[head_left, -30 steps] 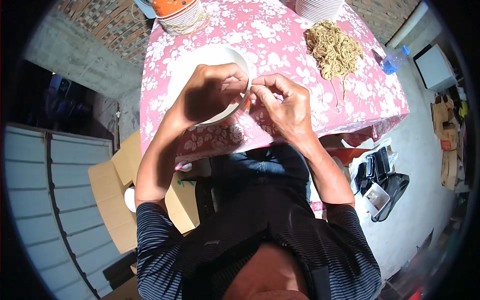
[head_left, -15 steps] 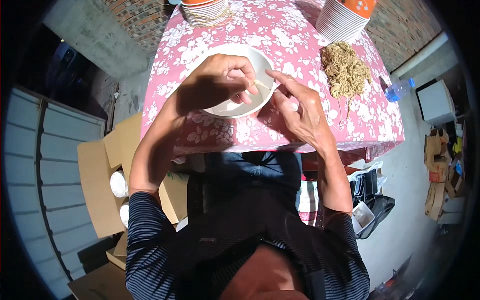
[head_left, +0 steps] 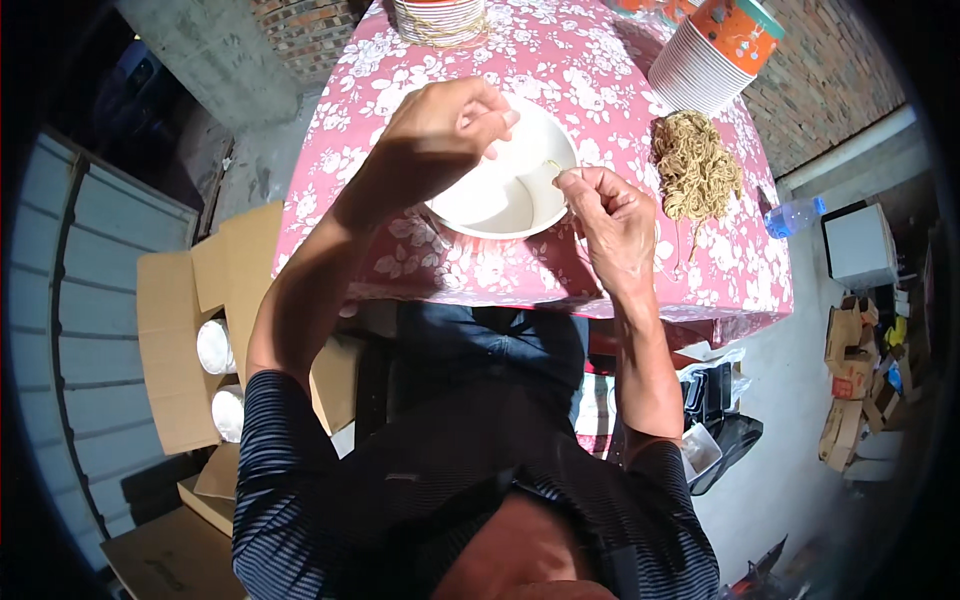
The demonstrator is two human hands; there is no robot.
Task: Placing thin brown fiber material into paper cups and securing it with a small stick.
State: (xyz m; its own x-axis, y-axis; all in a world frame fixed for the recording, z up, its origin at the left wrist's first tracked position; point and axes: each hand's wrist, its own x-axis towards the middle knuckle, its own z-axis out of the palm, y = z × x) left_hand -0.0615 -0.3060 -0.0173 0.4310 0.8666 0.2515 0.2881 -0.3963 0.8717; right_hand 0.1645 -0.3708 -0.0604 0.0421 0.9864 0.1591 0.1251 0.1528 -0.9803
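A white bowl lies on the table with the red flowered cloth. My left hand is over the bowl's left rim, fingers curled, and seems to hold the rim. My right hand hovers at the bowl's right edge, thumb and forefinger pinched on a thin tan rubber band. A heap of more tan rubber bands lies on the cloth to the right of that hand.
A stack of white and orange bowls lies on its side at the back right, another banded stack at the back. An open cardboard box with white stacks stands at the left. A plastic bottle and boxes lie at right.
The hands, close together over the bowl before, have come apart: the left stays on the bowl's rim, the right has drawn back to the right with a band. The view has shifted.
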